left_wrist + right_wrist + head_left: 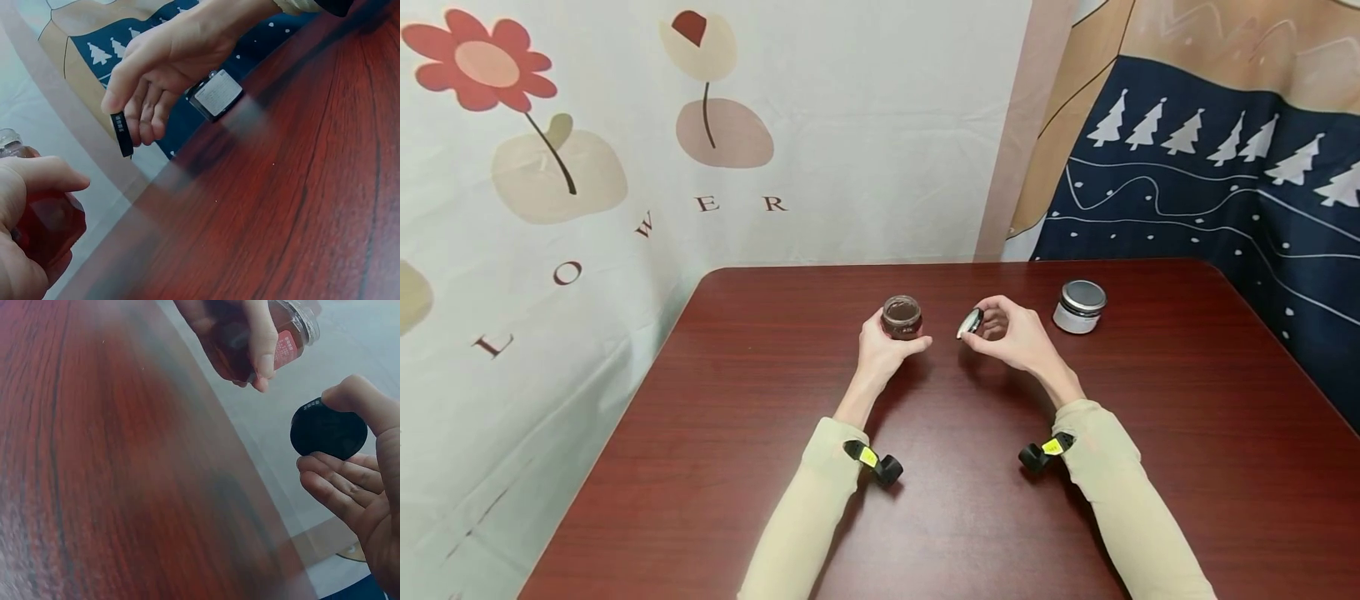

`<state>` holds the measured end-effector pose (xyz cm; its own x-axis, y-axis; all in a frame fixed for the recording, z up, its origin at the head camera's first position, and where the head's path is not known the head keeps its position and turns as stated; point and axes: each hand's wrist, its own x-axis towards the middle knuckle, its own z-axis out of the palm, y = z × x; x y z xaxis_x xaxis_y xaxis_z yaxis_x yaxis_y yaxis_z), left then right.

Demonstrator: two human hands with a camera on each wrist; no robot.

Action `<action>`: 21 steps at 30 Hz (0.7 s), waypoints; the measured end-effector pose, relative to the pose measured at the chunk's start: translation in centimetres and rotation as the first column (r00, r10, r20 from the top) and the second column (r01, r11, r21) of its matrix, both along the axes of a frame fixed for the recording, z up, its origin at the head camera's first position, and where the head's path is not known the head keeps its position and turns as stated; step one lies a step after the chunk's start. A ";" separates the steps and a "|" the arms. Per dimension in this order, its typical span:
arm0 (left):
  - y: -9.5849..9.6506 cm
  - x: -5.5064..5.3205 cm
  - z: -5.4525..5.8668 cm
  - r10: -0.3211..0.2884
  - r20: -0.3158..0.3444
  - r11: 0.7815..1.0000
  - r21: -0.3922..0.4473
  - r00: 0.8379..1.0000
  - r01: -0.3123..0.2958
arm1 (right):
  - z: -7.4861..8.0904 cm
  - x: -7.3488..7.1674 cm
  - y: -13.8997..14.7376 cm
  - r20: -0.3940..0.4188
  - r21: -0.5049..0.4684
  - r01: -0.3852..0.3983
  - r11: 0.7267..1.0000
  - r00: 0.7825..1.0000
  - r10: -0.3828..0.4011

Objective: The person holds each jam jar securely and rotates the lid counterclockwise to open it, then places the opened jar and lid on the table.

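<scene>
A small glass jar (902,315) with dark reddish-brown contents is gripped in my left hand (881,350), its mouth uncovered and facing up. The left wrist view shows the jar (53,225) partly behind the thumb; a red label (285,350) appears on it in the right wrist view. To its right, my right hand (1011,333) pinches a round black lid (328,430) by its rim between thumb and fingertips. In the head view the lid (971,322) is tilted, its light inner side toward the jar. Jar and lid are apart, both held above the table.
A second jar (1079,307), with a dark lid and a whitish label, stands on the table to the right of my right hand. The reddish-brown wooden table (955,517) has rounded far corners. Patterned cloths (865,133) hang behind it.
</scene>
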<state>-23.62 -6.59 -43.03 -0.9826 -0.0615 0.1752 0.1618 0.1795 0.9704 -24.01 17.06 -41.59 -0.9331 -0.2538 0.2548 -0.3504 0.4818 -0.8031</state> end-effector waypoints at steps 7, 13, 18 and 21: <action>-0.1 -0.6 -0.6 0.023 0.057 0.999 0.026 0.998 -0.024 | -0.9 -0.6 0.1 0.057 -0.018 0.014 1.000 0.998 -0.013; 0.0 -1.0 -1.0 0.031 0.075 0.998 0.052 0.997 -0.034 | -1.5 -1.0 -0.2 0.079 -0.011 0.022 1.000 0.997 -0.021; 0.0 -1.4 -1.3 0.007 0.086 0.997 0.080 0.996 -0.014 | -1.9 -1.2 -0.3 0.087 -0.003 0.021 1.000 0.996 -0.021; 0.0 -1.5 -1.4 -0.011 0.094 0.995 0.098 0.996 0.002 | -2.2 -1.4 -0.4 0.090 0.002 0.020 1.000 0.996 -0.020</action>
